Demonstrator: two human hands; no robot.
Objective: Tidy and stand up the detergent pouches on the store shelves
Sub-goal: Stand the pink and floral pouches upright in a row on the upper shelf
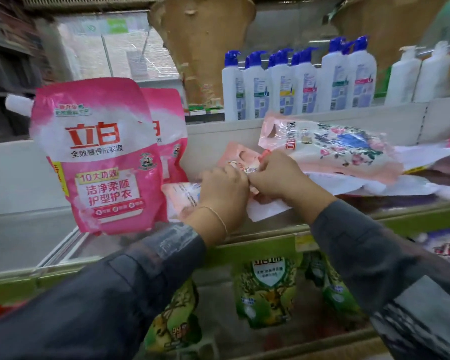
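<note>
A bright pink detergent pouch [102, 157] stands upright at the shelf's left, a second pink pouch [169, 141] upright just behind it. A pale peach pouch [185, 198] lies flat at the shelf's front. My left hand [222, 189] and my right hand [278, 175] meet over it, both with fingers closed on its crumpled upper part. To the right a floral peach pouch [330, 149] lies on its side atop other flat pouches [374, 184].
White bottles with blue pumps [296, 81] line the far side behind a low divider [218, 136]. Green pouches [266, 287] hang or stand on the shelf below, behind a green price rail [257, 249]. A purple pack [444, 245] sits at lower right.
</note>
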